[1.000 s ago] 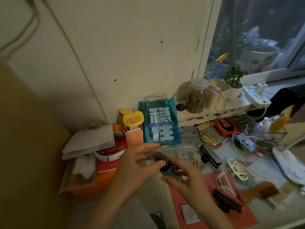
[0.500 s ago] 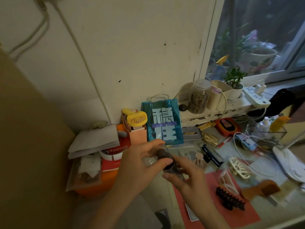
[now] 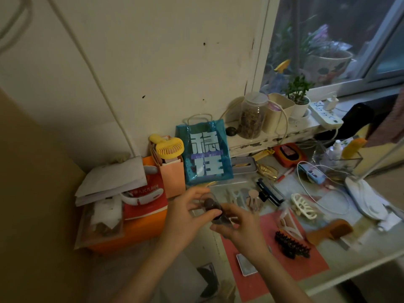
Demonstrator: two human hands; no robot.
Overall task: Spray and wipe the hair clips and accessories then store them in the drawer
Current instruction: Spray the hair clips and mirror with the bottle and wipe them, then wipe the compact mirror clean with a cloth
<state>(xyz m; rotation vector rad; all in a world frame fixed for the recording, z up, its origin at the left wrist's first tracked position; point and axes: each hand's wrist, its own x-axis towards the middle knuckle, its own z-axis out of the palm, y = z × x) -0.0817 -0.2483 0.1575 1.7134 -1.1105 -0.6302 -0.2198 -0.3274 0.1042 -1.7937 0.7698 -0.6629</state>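
While two hands [image 3: 188,217] [image 3: 240,226] grip one dark clip [image 3: 213,209]

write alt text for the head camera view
Two hands, left hand and right hand, hold a small clear container of dark items above a cluttered desk. A white claw clip and black claw clip lie to the right.

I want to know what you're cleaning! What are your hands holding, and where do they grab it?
A small dark round object in clear casing, too blurred to name. The left hand pinches its upper end; the right hand grips its lower end.
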